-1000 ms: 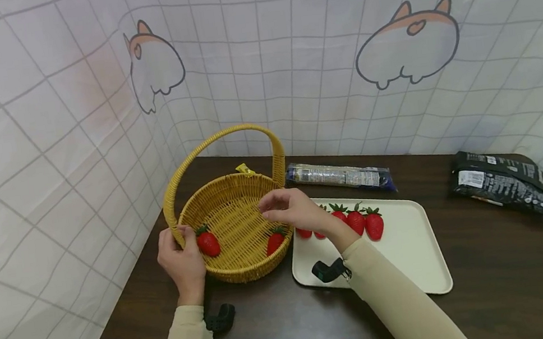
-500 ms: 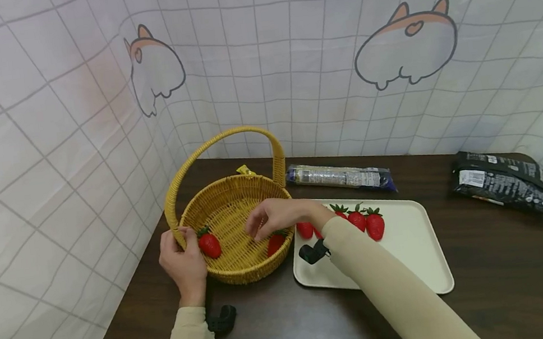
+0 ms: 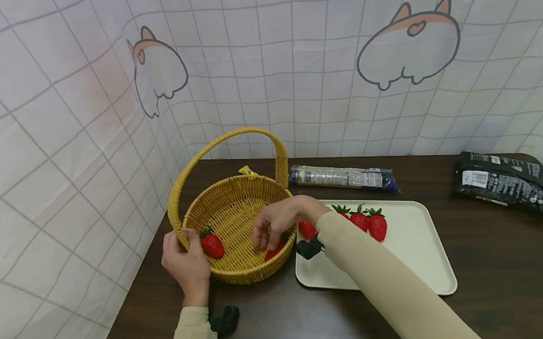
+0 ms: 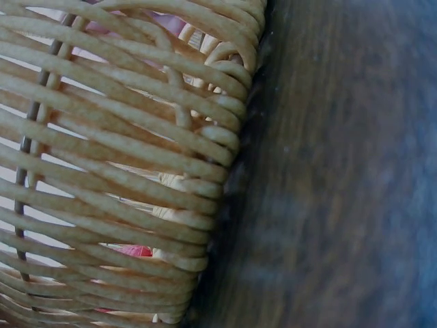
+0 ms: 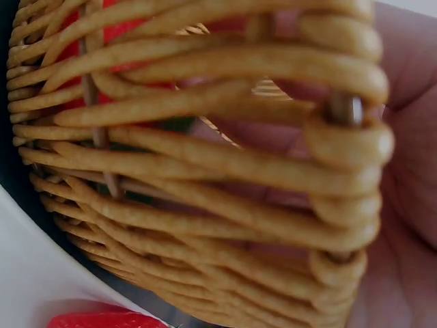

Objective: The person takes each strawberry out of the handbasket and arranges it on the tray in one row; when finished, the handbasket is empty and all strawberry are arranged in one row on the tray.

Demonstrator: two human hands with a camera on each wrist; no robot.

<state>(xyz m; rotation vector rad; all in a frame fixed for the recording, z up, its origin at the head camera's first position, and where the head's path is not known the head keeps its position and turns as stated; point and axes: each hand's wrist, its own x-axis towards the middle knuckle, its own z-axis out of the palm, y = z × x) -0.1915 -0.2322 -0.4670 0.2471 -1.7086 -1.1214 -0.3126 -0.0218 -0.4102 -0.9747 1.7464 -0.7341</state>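
Note:
My left hand (image 3: 189,267) grips the yellow wicker basket (image 3: 244,277) at its left side, where the arched handle meets the rim. Inside the basket, a red strawberry (image 3: 213,245) rests by the left wall. My right hand (image 3: 282,216) reaches over the right rim, fingers bent downward and parted from the thumb, close beside a second strawberry (image 3: 271,253) that it partly covers. Through the weave in the right wrist view show that strawberry (image 5: 133,31) and the palm (image 5: 413,198); whether fingers touch the fruit is hidden. Basket wall (image 4: 123,150) fills much of the left wrist view.
A cream tray (image 3: 414,254) with several strawberries (image 3: 377,226) stands right of the basket, under my right forearm. Behind it lies a long clear-and-blue packet (image 3: 343,176). A black bag (image 3: 504,183) is at the far right, and a small yellow wrapper (image 3: 247,170) sits behind the basket.
My right hand has moved down and slightly left into the basket, to the right-hand strawberry. The left hand keeps its grip on the basket, and the strawberries on the tray stay put.

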